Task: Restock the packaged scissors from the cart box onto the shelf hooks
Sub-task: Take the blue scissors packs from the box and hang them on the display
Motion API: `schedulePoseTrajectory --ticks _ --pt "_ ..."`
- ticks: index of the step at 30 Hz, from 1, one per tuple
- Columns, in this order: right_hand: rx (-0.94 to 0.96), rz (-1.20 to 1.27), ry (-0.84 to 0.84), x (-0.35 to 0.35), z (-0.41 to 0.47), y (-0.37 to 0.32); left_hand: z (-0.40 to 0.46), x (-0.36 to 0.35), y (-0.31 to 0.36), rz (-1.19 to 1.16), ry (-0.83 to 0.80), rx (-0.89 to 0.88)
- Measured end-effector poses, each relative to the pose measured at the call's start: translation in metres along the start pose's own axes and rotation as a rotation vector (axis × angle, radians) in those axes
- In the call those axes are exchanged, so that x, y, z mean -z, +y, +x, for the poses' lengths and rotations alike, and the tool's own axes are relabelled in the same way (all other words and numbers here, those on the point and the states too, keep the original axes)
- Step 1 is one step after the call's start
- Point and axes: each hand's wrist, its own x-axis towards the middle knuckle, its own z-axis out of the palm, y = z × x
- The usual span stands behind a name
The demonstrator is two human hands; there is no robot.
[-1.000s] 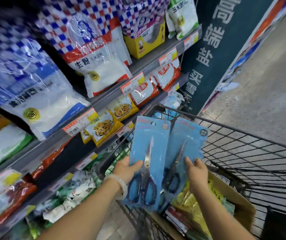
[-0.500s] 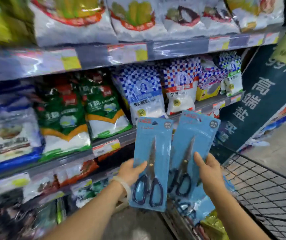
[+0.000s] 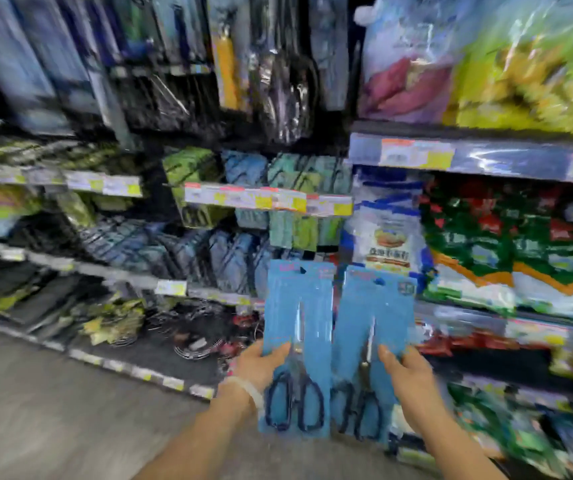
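I hold two blue cards of packaged scissors upright in front of me, side by side. My left hand (image 3: 260,367) grips the left scissors pack (image 3: 297,344) by its lower left edge, thumb on the front. My right hand (image 3: 408,370) grips the right scissors pack (image 3: 369,344) by its lower right edge. Both packs show dark-handled scissors. Behind them, hanging blue and green packs (image 3: 278,216) fill a hook section of the shelving. The cart and its box are out of view. The picture is motion-blurred.
Bagged food (image 3: 479,251) fills the shelves on the right. Dark hanging utensils (image 3: 278,81) hang above the hook section. Price-tag rails (image 3: 267,199) run across the shelves. Wire racks (image 3: 191,327) sit on the bottom shelf, with grey floor (image 3: 35,410) at lower left.
My view has swung left from the cart and flour shelves to the hanging-goods section. Both hands kept their hold on the two scissors packs, still raised side by side.
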Motion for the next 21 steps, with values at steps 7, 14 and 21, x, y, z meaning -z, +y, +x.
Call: schedulePoseTrajectory --ticks 7,14,21 --pt "-0.095 -0.046 -0.219 -0.135 0.007 -0.01 0.01 0.119 -0.013 -0.256 0.268 0.081" --pt "-0.119 -0.173 -0.331 -0.257 0.05 -0.035 0.059 0.207 -0.004 -0.288 0.394 0.068" --pt "-0.071 -0.201 -0.383 -0.371 0.082 -0.071 0.129 0.306 0.019 -0.205 0.452 0.076"
